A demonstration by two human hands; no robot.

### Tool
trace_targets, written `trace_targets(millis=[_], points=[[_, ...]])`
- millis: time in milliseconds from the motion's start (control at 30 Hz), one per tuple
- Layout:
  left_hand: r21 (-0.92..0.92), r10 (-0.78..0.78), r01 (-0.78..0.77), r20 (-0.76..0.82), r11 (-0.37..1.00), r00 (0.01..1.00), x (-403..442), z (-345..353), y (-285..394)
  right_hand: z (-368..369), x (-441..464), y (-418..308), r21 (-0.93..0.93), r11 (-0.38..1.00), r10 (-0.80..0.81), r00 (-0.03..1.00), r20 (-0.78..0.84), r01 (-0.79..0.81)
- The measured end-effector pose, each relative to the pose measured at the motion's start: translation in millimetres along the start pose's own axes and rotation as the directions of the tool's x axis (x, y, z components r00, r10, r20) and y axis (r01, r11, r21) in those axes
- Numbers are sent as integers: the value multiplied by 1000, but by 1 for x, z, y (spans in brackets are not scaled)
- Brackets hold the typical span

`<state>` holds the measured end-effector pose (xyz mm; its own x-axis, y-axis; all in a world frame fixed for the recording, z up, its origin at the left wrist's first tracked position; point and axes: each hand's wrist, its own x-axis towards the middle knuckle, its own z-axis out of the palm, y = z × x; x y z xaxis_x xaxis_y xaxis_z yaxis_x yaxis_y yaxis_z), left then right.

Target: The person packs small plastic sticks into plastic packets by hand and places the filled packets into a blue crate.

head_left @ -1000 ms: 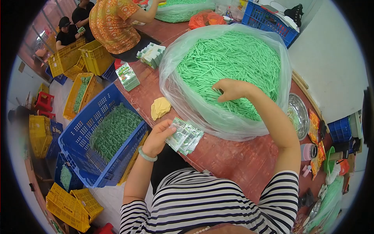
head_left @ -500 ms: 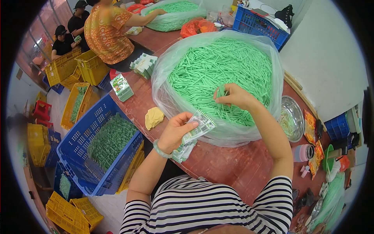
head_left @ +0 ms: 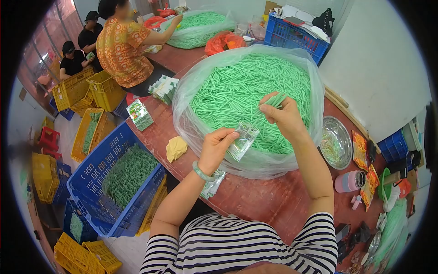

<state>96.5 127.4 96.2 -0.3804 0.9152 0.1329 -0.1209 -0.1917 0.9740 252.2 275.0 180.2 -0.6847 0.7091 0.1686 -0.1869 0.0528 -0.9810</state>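
Green sticks [head_left: 276, 99] pinched in the right hand [head_left: 287, 119], now raised over the heap [head_left: 237, 84] and apart from it. Printed packet [head_left: 244, 141] gripped by the left hand [head_left: 214, 150], now over the clear bag's [head_left: 181, 102] near edge; mouth not clearly visible.

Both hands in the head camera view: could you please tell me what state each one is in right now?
Left hand: closed, pinching a printed packet.
Right hand: closed, holding a small bunch of green sticks.

The left fingers [head_left: 233, 135] hide one edge of the packet [head_left: 245, 142], its print unreadably small.
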Motion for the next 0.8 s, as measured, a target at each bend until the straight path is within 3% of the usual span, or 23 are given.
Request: trace_targets(millis=[200, 500, 600, 700, 800], points=[[-83, -49, 49, -2, 995, 999, 4, 3, -3, 7, -3, 1, 64, 997, -47, 998, -34, 49], [-183, -31, 31, 0, 983, 1000, 11, 15, -4, 8, -14, 2, -238, 967, 128, 983, 135, -94], [-188, -81, 98, 97, 977, 992, 17, 19, -5, 3, -13, 6, -311, 946, 146, 974, 173, -86], [-289, -184, 282, 323, 915, 928, 33, 16, 5, -2, -13, 4, -303, 947, 156, 977, 142, -107], [-324, -263, 360, 307, 875, 915, 45, 21, 15, -8, -9, 1, -311, 947, 112, 989, 99, -76]])
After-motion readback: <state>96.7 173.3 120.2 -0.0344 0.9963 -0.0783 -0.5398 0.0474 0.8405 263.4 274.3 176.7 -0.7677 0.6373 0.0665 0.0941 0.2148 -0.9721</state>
